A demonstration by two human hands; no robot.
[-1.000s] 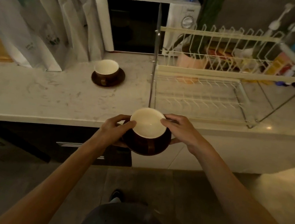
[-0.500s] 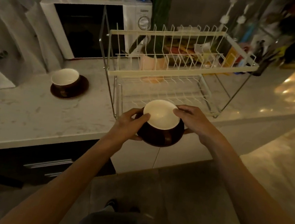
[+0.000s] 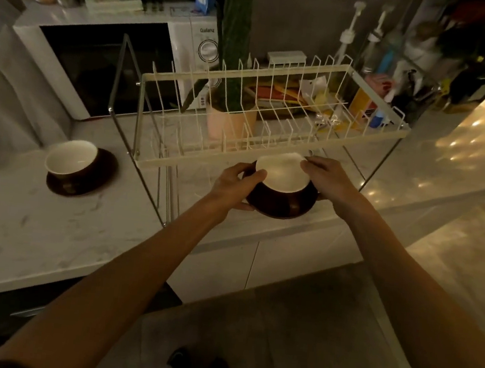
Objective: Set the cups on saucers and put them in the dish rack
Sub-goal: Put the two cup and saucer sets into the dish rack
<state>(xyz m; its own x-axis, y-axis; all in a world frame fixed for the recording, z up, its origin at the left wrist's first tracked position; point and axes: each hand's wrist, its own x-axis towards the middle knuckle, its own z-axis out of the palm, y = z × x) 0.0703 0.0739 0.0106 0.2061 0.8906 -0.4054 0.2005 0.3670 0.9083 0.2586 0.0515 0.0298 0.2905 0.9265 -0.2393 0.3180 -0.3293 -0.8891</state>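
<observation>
Here, both hands carry a brown cup (image 3: pixel 281 177) on its saucer (image 3: pixel 282 209) at the front of the white dish rack (image 3: pixel 237 165), just below its upper tier. The left hand (image 3: pixel 235 184) grasps the left rim; the right hand (image 3: pixel 325 175) grasps the right. A second cup (image 3: pixel 70 159) and saucer (image 3: pixel 89 187) rest on the marble counter (image 3: pixel 34 226), left of the rack.

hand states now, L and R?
Left hand: grips the cup and saucer on its left side.
Right hand: grips the same set, fingers on the cup's rim.
</observation>
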